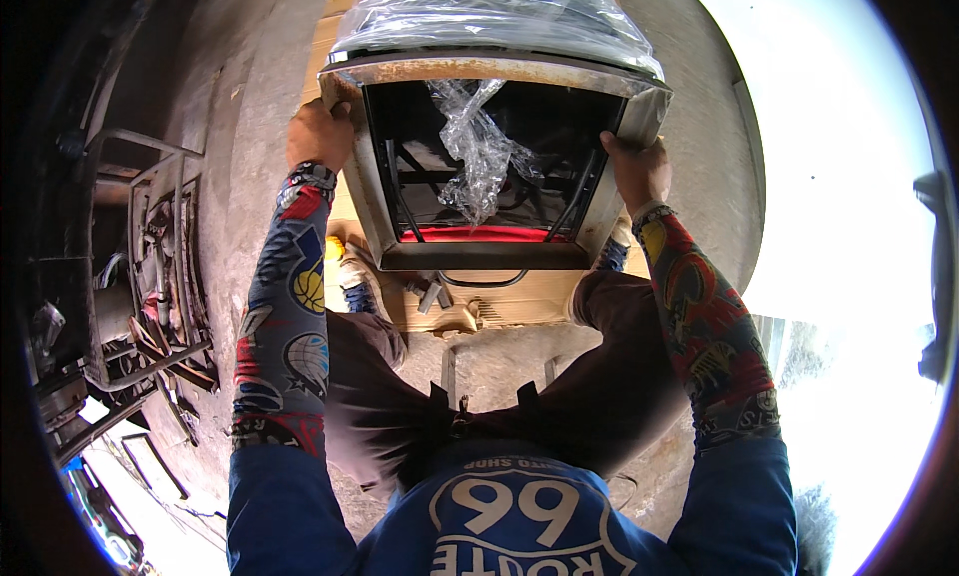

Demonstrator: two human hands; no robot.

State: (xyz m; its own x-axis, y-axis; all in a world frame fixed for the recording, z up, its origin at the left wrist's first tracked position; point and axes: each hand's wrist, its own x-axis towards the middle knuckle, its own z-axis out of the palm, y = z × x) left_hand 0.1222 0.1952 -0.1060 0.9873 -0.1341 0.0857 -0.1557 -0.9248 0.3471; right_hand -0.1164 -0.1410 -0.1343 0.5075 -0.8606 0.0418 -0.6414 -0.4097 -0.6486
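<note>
I hold a large rectangular metal frame [372, 181] tilted up in front of me, its pale edges rusty and its middle dark with thin bars. My left hand [320, 134] grips its left side near the upper corner. My right hand [636, 166] grips its right side. Clear plastic wrap [479, 141] hangs crumpled down the frame's middle, and more wrap [489, 16] covers the top above it. A red strip [479, 234] shows along the frame's lower inside edge. My knees are bent below the frame.
A wooden board [509, 301] lies under the frame with a small metal tool [430, 294] on it. A rack of rusty metal parts and pipes [150, 296] stands at the left on the concrete floor [240, 126]. Bright glare fills the right side.
</note>
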